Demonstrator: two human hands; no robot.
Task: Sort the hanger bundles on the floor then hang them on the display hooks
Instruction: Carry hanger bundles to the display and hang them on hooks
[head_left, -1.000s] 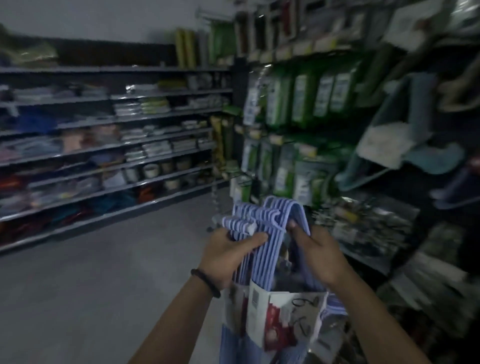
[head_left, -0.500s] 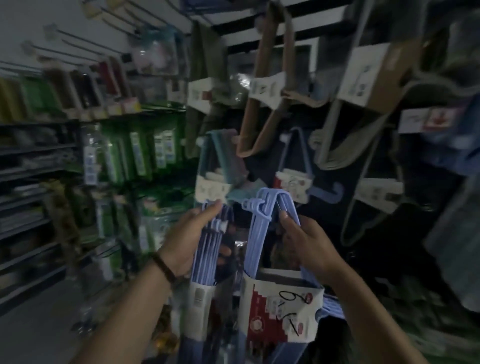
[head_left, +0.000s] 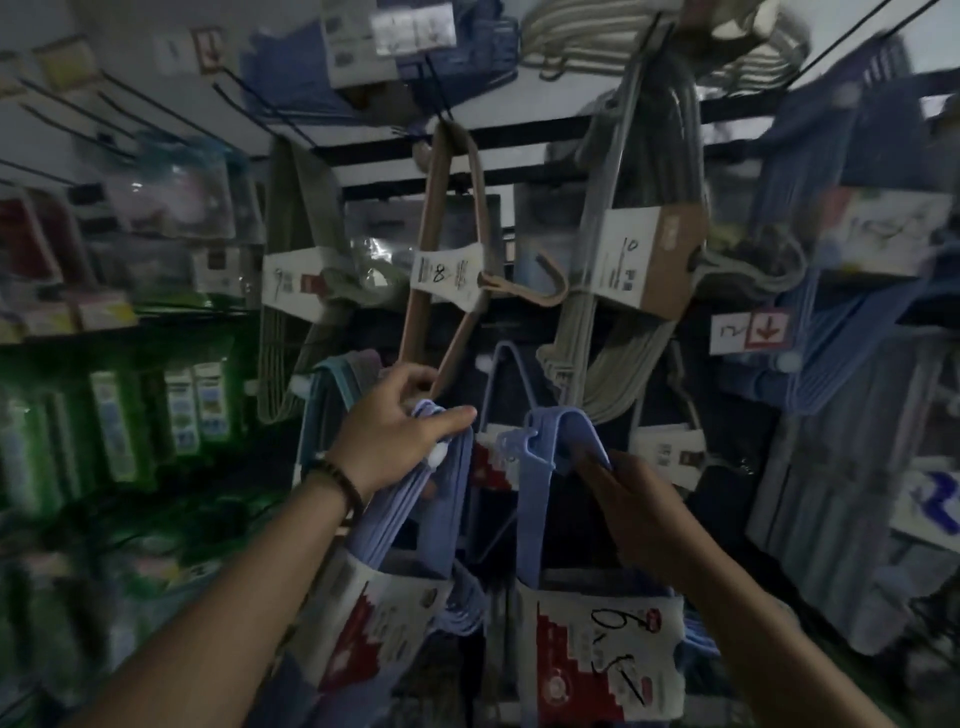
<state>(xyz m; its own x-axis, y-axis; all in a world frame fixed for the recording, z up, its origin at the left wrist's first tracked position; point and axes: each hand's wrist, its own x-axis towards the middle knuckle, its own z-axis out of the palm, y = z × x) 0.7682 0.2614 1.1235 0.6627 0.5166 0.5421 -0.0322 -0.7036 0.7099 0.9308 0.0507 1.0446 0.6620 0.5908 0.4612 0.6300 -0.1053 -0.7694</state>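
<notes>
Both hands up at the rack, one bundle each! Left hand (head_left: 400, 436) at nine o'clock, fingers curled round the hook ends of the left blue hanger bundle (head_left: 447, 504), thumb stretched across the top. Right hand (head_left: 641, 514) at three o'clock grips the right blue hanger bundle (head_left: 532, 509) just below its hooks, its red-and-white card sleeve (head_left: 608, 660) hanging at six. At twelve, a brown hanger bundle (head_left: 457, 234) hangs off a display hook (head_left: 439, 91), just above the left hand
</notes>
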